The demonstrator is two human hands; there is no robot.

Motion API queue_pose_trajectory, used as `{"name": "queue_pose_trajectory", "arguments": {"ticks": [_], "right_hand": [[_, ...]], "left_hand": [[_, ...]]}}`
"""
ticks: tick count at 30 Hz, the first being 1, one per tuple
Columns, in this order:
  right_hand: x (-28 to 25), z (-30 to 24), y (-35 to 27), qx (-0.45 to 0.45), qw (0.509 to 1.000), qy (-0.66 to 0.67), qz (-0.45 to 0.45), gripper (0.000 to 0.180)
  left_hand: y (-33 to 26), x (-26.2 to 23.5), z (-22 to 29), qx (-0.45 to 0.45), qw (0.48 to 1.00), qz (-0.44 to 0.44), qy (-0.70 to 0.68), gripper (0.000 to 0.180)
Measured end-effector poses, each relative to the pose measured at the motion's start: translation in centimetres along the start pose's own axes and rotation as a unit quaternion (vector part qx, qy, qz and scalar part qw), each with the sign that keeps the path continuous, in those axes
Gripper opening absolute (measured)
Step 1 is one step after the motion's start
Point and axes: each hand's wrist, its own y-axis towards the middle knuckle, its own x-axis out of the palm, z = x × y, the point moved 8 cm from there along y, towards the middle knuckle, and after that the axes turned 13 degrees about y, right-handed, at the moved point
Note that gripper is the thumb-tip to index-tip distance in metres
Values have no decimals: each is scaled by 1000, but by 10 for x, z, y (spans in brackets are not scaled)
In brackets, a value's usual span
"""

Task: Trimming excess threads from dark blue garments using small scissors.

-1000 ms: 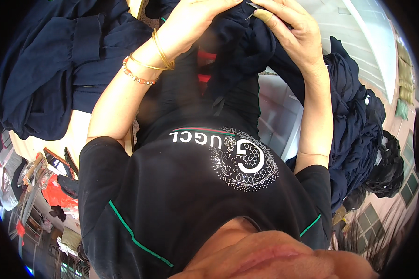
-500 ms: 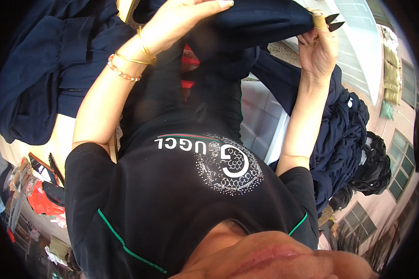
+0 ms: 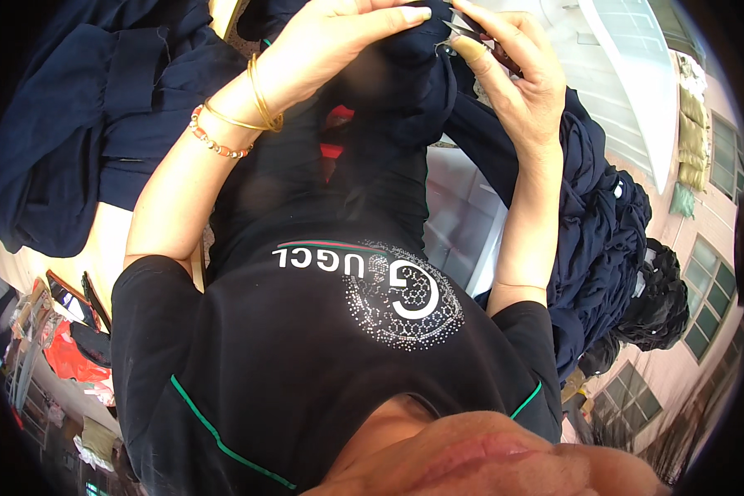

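Note:
My left hand pinches the edge of a dark navy garment near the top of the view, its thumb lying along the cloth. In my right hand is a small pair of thread snips, the pointed blades turned left against the cloth edge, close to my left thumb. A yellowish cover wraps my right thumb. Loose thread ends show by the blades. The garment hangs down over my lap, and the upper part of it is cut off by the frame.
To the left, more navy garments lie on a pale wooden surface. On the right is a large heap of navy clothes, with a black bundle beyond it. A translucent white sheet stands at the upper right.
My right hand has moved left toward my left hand, and the snips have swung from pointing right to pointing left at the cloth. The stretched garment has slackened between my hands.

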Motion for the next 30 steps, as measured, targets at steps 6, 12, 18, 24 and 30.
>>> {"name": "queue_pose_trajectory", "arguments": {"ticks": [6,12,18,24,30], "right_hand": [[5,-5,2,-54,997,-51,-25,37],[7,-10,4,-65,996,-56,-21,29],[6,8,0,-36,999,37,-12,25],[6,81,-20,170,970,174,-19,19],[-46,97,-25,81,913,386,107,17]], "left_hand": [[-2,1,-1,16,999,-6,30,21],[-1,0,-4,24,999,-9,36,19],[-3,3,-2,13,999,-2,53,18],[-5,7,13,233,962,-54,131,16],[10,-18,-12,81,928,42,362,18]]}}
